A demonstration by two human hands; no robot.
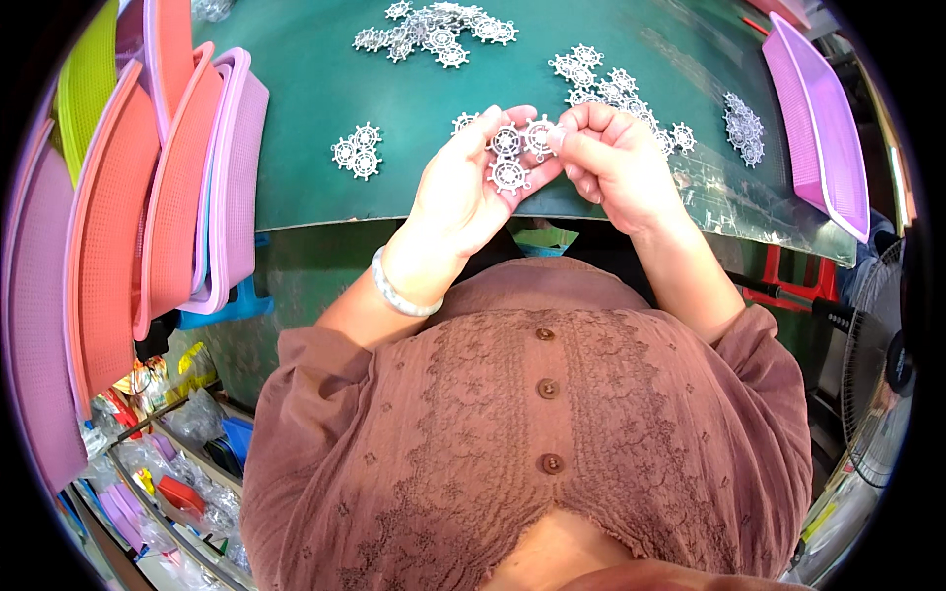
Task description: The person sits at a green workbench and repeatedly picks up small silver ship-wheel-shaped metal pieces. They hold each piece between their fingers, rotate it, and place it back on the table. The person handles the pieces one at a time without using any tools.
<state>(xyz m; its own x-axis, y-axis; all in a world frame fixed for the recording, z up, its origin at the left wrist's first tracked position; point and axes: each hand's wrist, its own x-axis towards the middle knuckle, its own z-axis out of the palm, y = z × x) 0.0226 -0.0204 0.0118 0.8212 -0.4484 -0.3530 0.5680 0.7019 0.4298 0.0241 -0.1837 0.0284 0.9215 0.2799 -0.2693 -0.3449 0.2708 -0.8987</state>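
Pinching one silver wheel point(539, 138) in its fingers point(583, 148), the right hand point(623, 163) adjoins the left hand point(456, 182), which cradles two more wheels point(509, 176), thumb and fingers apart.

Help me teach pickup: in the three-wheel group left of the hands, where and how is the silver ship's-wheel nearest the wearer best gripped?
Probably pinch the silver ship's-wheel across its knobbed rim, coming from the wearer's side. It lies on the green table with its near edge exposed, while its two companion wheels crowd its far and left sides.
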